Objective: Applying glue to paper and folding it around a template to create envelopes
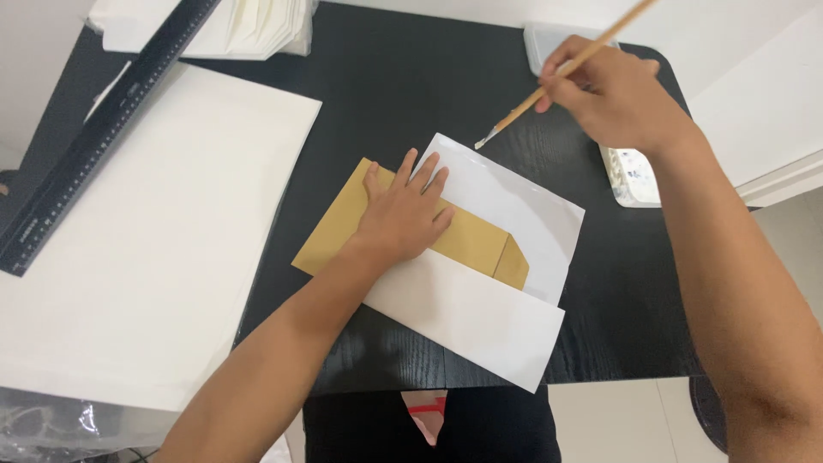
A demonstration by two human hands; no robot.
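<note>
— From my feed, the table (386, 77) is black wood, matt, with the grain showing. What's the envelope (467, 240)?

— I read it as brown kraft paper, matt and smooth. The sheet (531, 210) behind it looks like glossy white paper; the strip (480, 317) in front is duller.

— And the brush (566, 73)?

— I see a plain pale wooden handle with light bristles. The ruler (103, 129) looks like black matt plastic or metal; I can't tell which.

— The big sheets (146, 240) at my left?

— Off-white paper, slightly textured.

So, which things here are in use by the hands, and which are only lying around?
In use:
- left hand flat on brown envelope
- white sheets around the envelope
- right hand holding thin brush

Lying about:
- black ruler
- large white paper
- paper stack
- white dish
</note>
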